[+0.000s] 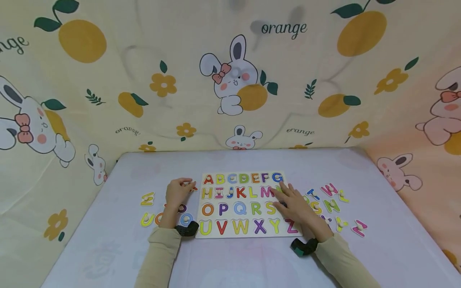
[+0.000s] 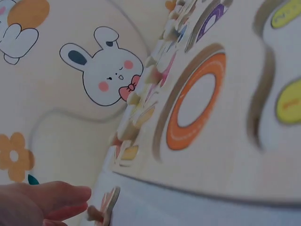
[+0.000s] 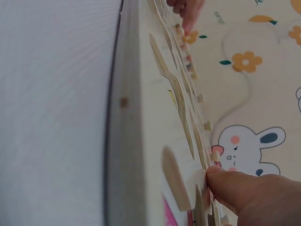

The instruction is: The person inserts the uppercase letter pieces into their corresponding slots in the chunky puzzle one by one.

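A wooden alphabet board (image 1: 248, 237) lies on the table, with knobbed letters in its top row and at the start of the second. My left hand (image 1: 179, 194) is just left of the board, fingers extended over a small orange-red letter piece (image 1: 195, 188). In the left wrist view, its fingertips are right by the knob of this piece (image 2: 106, 209), which stands on edge. My right hand (image 1: 293, 202) rests at the board's right side, fingers spread near the pink M (image 1: 266, 192). The right wrist view has its thumb (image 3: 221, 176) against the board's surface.
Loose letters lie left of the board, among them a yellow letter (image 1: 147, 199), a yellow U (image 1: 147, 219) and a blue Q (image 1: 186, 219). To the right are more, including a pink W (image 1: 329, 189), a green N (image 1: 331, 206) and a pink letter (image 1: 359, 228). A printed cloth (image 1: 173, 112) hangs behind.
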Action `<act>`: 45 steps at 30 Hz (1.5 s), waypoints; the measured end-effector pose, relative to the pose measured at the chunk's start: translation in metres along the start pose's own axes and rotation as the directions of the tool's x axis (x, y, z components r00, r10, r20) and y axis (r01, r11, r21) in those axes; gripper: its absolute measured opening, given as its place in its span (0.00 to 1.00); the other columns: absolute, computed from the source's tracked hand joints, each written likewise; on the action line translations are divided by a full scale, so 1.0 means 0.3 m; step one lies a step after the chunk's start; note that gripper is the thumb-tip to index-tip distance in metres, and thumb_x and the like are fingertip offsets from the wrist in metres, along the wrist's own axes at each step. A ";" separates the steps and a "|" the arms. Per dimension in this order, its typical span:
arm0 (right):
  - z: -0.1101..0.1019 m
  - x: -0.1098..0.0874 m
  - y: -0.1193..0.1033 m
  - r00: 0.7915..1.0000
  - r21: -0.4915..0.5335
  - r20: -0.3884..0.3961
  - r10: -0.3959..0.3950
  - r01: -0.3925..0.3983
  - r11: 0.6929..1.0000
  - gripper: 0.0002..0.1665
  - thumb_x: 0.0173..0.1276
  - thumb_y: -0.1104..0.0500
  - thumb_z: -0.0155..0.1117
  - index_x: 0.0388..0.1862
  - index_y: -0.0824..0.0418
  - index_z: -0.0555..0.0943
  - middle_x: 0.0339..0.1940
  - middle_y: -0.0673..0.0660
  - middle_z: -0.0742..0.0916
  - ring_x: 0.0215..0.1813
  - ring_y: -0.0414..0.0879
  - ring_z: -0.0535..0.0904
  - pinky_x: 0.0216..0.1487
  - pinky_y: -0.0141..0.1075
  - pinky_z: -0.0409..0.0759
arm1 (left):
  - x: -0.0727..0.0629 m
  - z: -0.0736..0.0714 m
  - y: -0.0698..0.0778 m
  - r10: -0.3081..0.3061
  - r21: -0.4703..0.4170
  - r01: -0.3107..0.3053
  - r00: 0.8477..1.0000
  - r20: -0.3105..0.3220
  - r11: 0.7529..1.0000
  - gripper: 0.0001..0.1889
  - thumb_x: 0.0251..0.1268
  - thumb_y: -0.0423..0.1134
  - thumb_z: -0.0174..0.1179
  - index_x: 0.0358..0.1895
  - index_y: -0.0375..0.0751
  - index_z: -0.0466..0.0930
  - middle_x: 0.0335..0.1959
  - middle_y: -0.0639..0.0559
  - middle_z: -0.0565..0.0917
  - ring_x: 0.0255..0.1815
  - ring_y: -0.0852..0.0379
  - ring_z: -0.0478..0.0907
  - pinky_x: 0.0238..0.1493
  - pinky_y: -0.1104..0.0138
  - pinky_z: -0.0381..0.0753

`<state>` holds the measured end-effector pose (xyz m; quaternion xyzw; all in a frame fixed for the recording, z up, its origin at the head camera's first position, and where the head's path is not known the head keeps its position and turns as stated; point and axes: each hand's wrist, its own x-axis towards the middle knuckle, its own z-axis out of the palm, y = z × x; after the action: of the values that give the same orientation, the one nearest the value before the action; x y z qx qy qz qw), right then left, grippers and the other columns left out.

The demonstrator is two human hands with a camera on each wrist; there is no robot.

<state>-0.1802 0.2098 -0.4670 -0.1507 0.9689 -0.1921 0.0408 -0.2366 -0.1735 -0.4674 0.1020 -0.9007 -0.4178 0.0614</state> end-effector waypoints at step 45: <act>0.007 0.006 0.011 1.000 0.023 0.003 -0.019 0.019 1.000 0.32 0.73 0.49 0.54 0.73 0.55 0.64 0.78 0.69 0.57 0.77 0.74 0.48 0.74 0.67 0.49 | -0.096 0.073 0.166 0.149 -0.085 -0.139 0.981 0.122 0.987 0.12 0.58 0.43 0.68 0.42 0.40 0.88 0.32 0.46 0.81 0.33 0.56 0.69 0.35 0.68 0.65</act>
<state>-0.1825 0.2115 -0.4702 -0.1598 0.9651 -0.2034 0.0421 -0.2196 -0.1193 -0.4441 0.0071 -0.8912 -0.4520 0.0374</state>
